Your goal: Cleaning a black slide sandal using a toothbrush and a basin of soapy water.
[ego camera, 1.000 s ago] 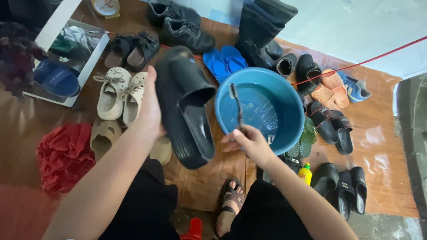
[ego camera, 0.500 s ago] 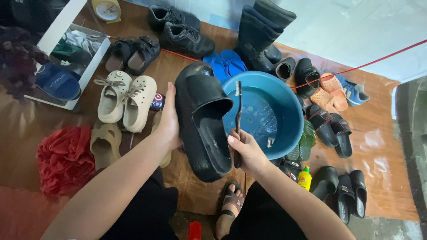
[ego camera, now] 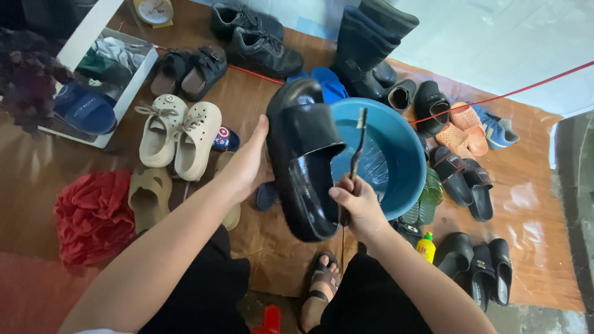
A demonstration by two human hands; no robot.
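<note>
While the black slide sandal [ego camera: 303, 167] is standing tilted at the centre of the frame, we are seeing the left hand [ego camera: 247, 162] clasping its left edge, thumb up along the rim and the other fingers hidden behind the sole. The sandal is shining wet and is overlapping the left rim of the blue basin [ego camera: 396, 154], which is sitting just right of centre. The right hand [ego camera: 356, 207] is closing its fingers around a dark-handled toothbrush [ego camera: 355, 154], holding it upright with the bristle end pointing toward the top of the frame, just beside the sandal's strap.

Left of centre, a pair of cream clogs [ego camera: 179, 137] is lying on the brown mat [ego camera: 532, 210], with a red cloth [ego camera: 93, 216] bunching up at the lower left. At the top, black boots [ego camera: 365, 49] are standing near black lace-up shoes [ego camera: 257, 37]. More black slides [ego camera: 479, 263] are lying at the lower right, near a small yellow bottle [ego camera: 425, 247]. A sandalled foot [ego camera: 322, 281] is showing at the bottom centre.
</note>
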